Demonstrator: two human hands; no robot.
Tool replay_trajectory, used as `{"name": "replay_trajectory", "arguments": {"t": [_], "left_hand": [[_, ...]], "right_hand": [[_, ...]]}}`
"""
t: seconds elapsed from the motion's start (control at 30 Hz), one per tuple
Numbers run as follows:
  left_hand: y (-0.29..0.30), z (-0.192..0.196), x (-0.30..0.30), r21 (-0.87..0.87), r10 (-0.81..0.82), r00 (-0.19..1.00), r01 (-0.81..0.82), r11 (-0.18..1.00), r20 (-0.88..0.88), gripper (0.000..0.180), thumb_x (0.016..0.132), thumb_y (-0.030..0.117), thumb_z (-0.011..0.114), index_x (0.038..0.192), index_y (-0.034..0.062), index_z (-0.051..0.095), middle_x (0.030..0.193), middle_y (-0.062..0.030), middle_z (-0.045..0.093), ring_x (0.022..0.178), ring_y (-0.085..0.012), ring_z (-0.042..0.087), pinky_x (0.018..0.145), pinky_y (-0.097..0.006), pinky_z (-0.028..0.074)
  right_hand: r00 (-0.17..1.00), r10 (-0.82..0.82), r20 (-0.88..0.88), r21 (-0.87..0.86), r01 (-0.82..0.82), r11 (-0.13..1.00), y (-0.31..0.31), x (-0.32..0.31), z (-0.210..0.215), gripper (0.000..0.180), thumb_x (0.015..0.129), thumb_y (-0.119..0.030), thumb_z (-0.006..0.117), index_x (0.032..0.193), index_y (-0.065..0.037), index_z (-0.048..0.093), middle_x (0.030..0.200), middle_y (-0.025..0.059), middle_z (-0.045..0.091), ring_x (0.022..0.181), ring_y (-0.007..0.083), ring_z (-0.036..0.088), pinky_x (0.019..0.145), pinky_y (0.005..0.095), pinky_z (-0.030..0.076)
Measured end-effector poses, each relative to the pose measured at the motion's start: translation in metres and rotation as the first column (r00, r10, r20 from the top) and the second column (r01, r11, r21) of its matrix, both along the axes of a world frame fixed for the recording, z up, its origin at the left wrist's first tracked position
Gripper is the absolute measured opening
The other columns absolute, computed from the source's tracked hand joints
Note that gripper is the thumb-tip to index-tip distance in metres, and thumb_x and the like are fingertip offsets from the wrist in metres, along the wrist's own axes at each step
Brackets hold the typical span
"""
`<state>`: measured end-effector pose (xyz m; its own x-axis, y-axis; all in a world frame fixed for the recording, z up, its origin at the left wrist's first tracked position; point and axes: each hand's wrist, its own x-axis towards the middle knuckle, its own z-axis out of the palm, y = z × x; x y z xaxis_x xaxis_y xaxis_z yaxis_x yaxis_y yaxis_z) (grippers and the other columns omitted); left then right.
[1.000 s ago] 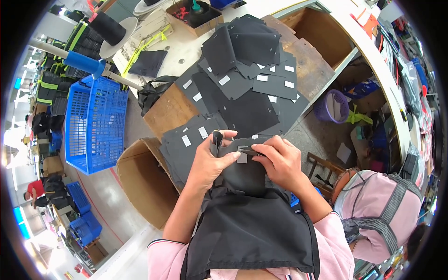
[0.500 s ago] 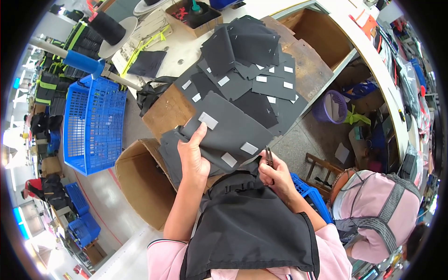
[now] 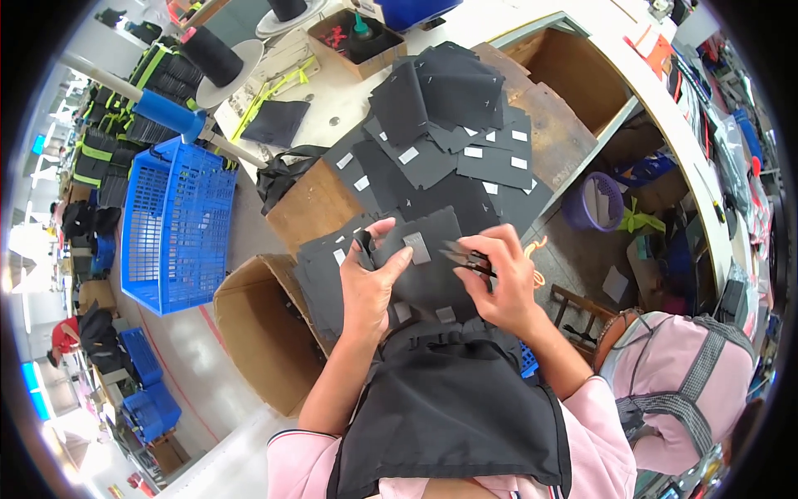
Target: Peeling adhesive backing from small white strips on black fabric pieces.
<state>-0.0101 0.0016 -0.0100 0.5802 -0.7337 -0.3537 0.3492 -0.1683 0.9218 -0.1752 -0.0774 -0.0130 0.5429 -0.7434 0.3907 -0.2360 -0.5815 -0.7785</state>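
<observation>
A dark grey flat fabric panel (image 3: 439, 287) is held up over the lap, in front of a black cloth apron (image 3: 457, 407) and just on the worker's side of the piled pieces. A small pale grey rectangular patch (image 3: 418, 249) lies uppermost on it; two more show near its lower edge. The bare left hand (image 3: 367, 291) has its grip closed on the panel's left side, thumb on top at the patch, a bent-over portion behind, seemingly to steady the cloth and keep the patch exposed. The bare right hand (image 3: 509, 279) has its grip closed around small dark metal snips (image 3: 475, 263), the blades pointing left beside the patch, presumably so the points can reach its edge. Beyond, similar dark pieces (image 3: 407, 100) overlap in a loose pile on a brown wooden board (image 3: 312, 204) adjoining the white desk (image 3: 353, 98), apparently within easy reach. An open brown cardboard box (image 3: 237, 345) stands at near left; farther off is a blue latticed plastic crate (image 3: 143, 301).
</observation>
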Motion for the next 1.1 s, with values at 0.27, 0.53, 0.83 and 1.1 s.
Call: {"name": "replay_trajectory", "arguments": {"t": [0.27,0.53,0.83,1.1], "left_hand": [[0.0,0.02,-0.001,0.041,-0.167,0.986,0.167,0.985,-0.01,0.05,0.068,0.0,0.073,0.115,0.0038,0.057,0.085,0.0004,0.055,0.078,-0.0087,0.054,0.077,-0.023,0.044],[0.0,0.015,0.009,0.088,-0.337,0.93,0.327,0.941,0.147,0.047,0.069,0.003,0.07,0.114,0.007,0.058,0.085,-0.0013,0.058,0.08,-0.0083,0.055,0.074,-0.023,0.044],[-0.008,-0.002,0.029,-0.133,0.242,0.905,-0.304,0.943,-0.349,0.038,0.076,0.005,0.069,0.111,0.0006,0.056,0.104,-0.0073,0.059,0.093,-0.0173,0.057,0.084,-0.032,0.046],[-0.01,-0.021,-0.005,-0.226,0.098,0.763,-0.307,0.924,-0.639,0.038,0.09,0.023,0.055,0.121,0.0019,0.049,0.118,-0.0069,0.054,0.108,-0.0207,0.052,0.095,-0.035,0.04]], "right_hand": [[0.948,0.184,-0.26,-0.268,-0.254,0.929,-0.025,0.005,0.021,0.033,0.063,-0.011,0.073,0.094,-0.01,0.063,0.079,0.0024,0.054,0.059,0.0197,0.053,0.053,0.0299,0.043],[0.942,0.215,-0.258,-0.239,-0.278,0.93,-0.027,0.001,0.016,0.031,0.062,-0.011,0.073,0.092,-0.011,0.065,0.077,0.0014,0.054,0.056,0.0193,0.051,0.051,0.0294,0.042],[0.996,-0.065,0.055,0.37,0.04,0.928,0.007,-0.027,-0.005,0.044,0.068,0.005,0.07,0.108,-0.006,0.057,0.077,-0.001,0.042,0.065,0.009,0.042,0.058,0.022,0.039],[0.764,-0.489,0.422,0.902,-0.3,0.309,0.013,0.01,-0.03,0.007,0.085,-0.006,0.06,0.087,-0.008,0.054,0.067,-0.0086,0.038,0.056,-0.0004,0.035,0.048,0.0153,0.026]]}}
